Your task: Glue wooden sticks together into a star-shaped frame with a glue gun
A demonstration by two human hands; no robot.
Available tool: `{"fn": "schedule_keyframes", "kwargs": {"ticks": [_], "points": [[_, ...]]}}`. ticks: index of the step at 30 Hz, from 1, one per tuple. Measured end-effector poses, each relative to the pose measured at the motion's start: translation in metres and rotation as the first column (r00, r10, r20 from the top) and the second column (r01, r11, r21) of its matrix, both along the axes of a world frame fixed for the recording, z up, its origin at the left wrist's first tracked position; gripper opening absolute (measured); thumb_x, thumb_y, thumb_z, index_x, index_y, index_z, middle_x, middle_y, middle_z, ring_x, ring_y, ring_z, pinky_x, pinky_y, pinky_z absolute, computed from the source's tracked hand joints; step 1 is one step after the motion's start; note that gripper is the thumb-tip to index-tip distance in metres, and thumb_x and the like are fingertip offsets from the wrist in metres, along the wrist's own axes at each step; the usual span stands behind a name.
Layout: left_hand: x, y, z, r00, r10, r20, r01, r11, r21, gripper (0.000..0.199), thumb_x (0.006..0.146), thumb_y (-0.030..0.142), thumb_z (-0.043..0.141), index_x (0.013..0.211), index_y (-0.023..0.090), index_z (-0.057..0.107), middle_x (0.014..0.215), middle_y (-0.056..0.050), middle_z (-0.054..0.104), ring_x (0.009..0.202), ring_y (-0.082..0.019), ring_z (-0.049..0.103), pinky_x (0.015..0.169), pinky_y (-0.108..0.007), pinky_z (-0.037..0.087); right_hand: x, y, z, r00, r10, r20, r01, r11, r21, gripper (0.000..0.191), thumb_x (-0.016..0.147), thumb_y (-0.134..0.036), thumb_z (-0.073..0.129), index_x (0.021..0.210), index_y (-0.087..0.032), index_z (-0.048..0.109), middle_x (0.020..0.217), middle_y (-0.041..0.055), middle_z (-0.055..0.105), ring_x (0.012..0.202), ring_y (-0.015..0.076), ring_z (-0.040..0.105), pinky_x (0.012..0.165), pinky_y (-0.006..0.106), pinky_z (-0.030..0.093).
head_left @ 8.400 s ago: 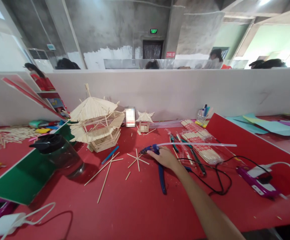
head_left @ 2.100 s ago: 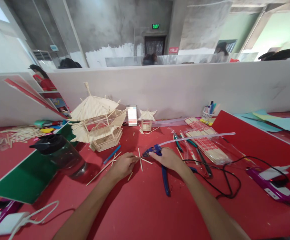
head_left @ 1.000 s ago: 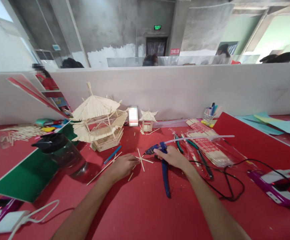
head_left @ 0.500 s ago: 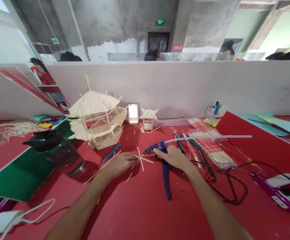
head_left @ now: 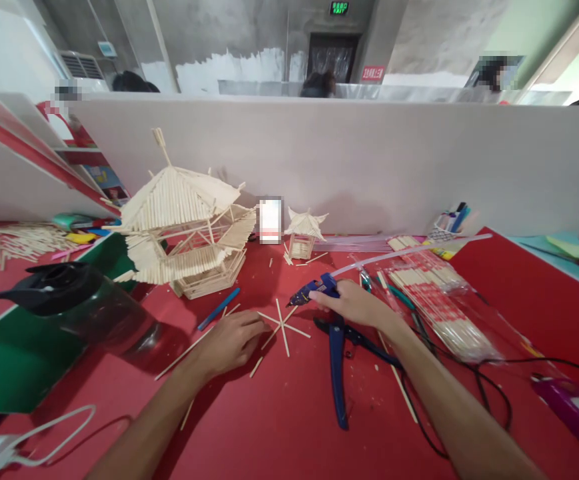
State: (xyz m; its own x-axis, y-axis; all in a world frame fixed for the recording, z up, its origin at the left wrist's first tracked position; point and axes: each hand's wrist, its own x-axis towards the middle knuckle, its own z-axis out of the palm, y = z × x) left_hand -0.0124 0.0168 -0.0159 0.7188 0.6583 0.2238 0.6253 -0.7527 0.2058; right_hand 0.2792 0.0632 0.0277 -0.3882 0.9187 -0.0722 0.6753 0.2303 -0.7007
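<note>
My right hand [head_left: 356, 303] is wrapped around a blue hot glue gun [head_left: 318, 289], with a long translucent glue stick [head_left: 394, 254] out of its back. The nozzle points left, just above a six-armed star of thin wooden sticks [head_left: 282, 325] on the table. My left hand [head_left: 236, 340] rests left of the star, fingers curled together near its lower-left arm; whatever they hold, if anything, is hidden. Blue-handled cutters [head_left: 338, 380] lie open below the glue gun. Loose sticks [head_left: 256, 367] lie beside my left hand.
A large stick-built pavilion [head_left: 184, 220] and a small one [head_left: 305, 233] stand at the back. A dark water bottle [head_left: 94, 307] is at left, near a blue pen [head_left: 218, 309]. Bagged sticks [head_left: 449, 307] and a black cable [head_left: 489, 383] lie at right.
The view has tipped downward. My right hand has lifted the glue gun slightly away from the star's centre, and its glue stick slants upward. My left fingers have drawn back, showing more of the star.
</note>
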Motion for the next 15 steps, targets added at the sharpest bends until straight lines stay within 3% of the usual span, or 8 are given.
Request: {"fn": "schedule_keyframes", "kwargs": {"ticks": [6, 11, 15], "points": [[-0.006, 0.003, 0.0, 0.991, 0.119, 0.058, -0.113, 0.989, -0.092, 0.022, 0.102, 0.022, 0.045, 0.092, 0.02, 0.065, 0.088, -0.003, 0.067, 0.081, -0.018, 0.061, 0.074, -0.029, 0.045, 0.006, 0.02, 0.0, 0.994, 0.021, -0.111, -0.03, 0.996, -0.082, 0.05, 0.09, -0.063, 0.049, 0.067, -0.02, 0.061, 0.065, 0.0018, 0.063, 0.063, 0.0176, 0.058, 0.063, 0.029, 0.042], [0.006, -0.008, 0.003, 0.99, 0.075, 0.116, -0.066, 0.994, -0.084, 0.022, 0.103, 0.027, 0.048, 0.09, 0.021, 0.064, 0.088, -0.002, 0.067, 0.08, -0.018, 0.06, 0.073, -0.03, 0.045, 0.012, 0.025, -0.001, 0.993, -0.087, -0.076, 0.079, 0.991, -0.106, 0.051, 0.088, -0.065, 0.048, 0.068, -0.02, 0.061, 0.064, 0.0005, 0.061, 0.063, 0.0181, 0.056, 0.061, 0.029, 0.041], [0.026, -0.023, -0.001, 0.964, 0.229, 0.133, -0.228, 0.973, -0.024, 0.023, 0.103, 0.024, 0.044, 0.091, 0.02, 0.063, 0.09, -0.005, 0.067, 0.077, -0.019, 0.061, 0.071, -0.031, 0.049, 0.012, 0.027, -0.005, 0.994, -0.031, -0.107, 0.015, 0.988, -0.152, 0.05, 0.091, -0.063, 0.047, 0.072, -0.019, 0.061, 0.071, 0.002, 0.066, 0.072, 0.02, 0.061, 0.066, 0.029, 0.044]]}}
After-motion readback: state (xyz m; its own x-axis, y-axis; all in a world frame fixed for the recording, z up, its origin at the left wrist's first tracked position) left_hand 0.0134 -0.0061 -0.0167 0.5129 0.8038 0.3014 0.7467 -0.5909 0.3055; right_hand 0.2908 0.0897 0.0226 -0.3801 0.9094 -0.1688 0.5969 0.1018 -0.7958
